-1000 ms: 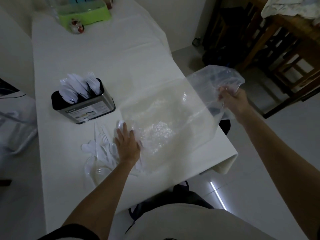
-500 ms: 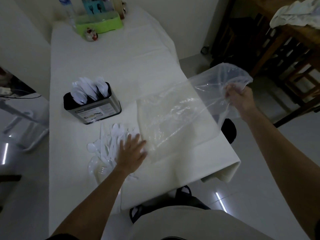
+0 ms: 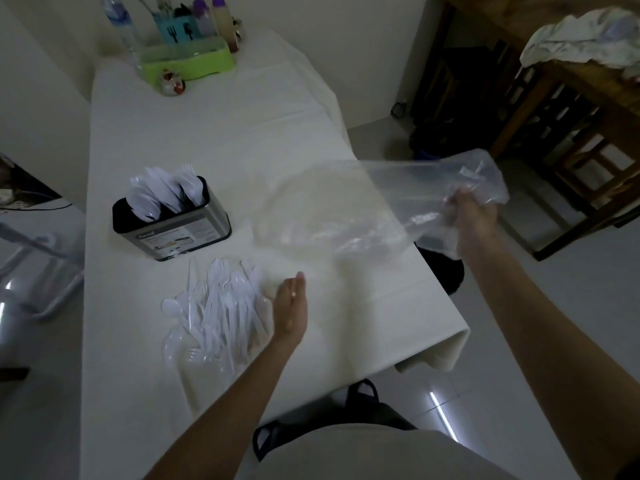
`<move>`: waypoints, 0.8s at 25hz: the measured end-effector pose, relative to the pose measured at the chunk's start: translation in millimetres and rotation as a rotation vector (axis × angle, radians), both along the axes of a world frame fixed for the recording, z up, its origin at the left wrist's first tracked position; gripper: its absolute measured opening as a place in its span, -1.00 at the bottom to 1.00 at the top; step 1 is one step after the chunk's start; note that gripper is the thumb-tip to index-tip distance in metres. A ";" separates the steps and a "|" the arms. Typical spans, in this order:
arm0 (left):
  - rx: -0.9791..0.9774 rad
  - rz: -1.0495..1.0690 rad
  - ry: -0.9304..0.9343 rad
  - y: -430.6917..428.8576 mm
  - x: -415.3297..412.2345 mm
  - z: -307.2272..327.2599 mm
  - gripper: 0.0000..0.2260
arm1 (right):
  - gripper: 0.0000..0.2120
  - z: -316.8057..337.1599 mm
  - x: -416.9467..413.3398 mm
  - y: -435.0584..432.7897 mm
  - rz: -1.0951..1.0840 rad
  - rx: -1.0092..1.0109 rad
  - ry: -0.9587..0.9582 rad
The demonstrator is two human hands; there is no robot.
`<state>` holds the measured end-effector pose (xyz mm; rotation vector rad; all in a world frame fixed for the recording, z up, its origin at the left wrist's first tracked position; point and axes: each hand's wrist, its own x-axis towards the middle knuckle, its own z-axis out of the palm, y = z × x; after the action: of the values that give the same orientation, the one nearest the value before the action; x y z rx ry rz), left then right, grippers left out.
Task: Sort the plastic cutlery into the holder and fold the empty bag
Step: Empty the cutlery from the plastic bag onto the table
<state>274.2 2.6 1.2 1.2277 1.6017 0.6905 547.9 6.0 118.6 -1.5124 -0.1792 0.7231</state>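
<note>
A clear plastic bag stretches in the air over the table's right side. My right hand grips its bunched end beyond the table edge. My left hand stands edge-on against the right side of a pile of white plastic cutlery, fingers together, holding nothing. A metal holder with a printed label stands behind the pile, with several white spoons and forks upright in it.
The white table ends at its right edge near my right hand. A green tray with bottles sits at the far end. Wooden furniture stands to the right. A dark stool is under the table edge.
My right hand has pulled the bag up and to the right, off the cutlery. My left hand has turned from flat on the bag to edge-on beside the exposed pile.
</note>
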 end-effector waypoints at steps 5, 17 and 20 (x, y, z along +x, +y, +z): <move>-0.399 0.030 -0.523 24.7 59.1 30.8 -0.63 | -0.92 -48.3 -51.9 -26.7 0.090 -0.069 0.285; -0.275 0.264 -0.216 65.7 37.8 -8.9 -0.90 | -0.84 -102.0 -90.2 -115.0 -0.048 -0.258 0.412; 0.008 0.242 0.008 53.3 36.7 -19.7 -0.62 | -0.57 -115.8 -91.2 -129.0 -0.152 -0.377 0.214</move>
<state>310.8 55.9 -18.5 1.0524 1.7739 0.8449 456.6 -123.0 2.8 -1.7678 0.2443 0.8209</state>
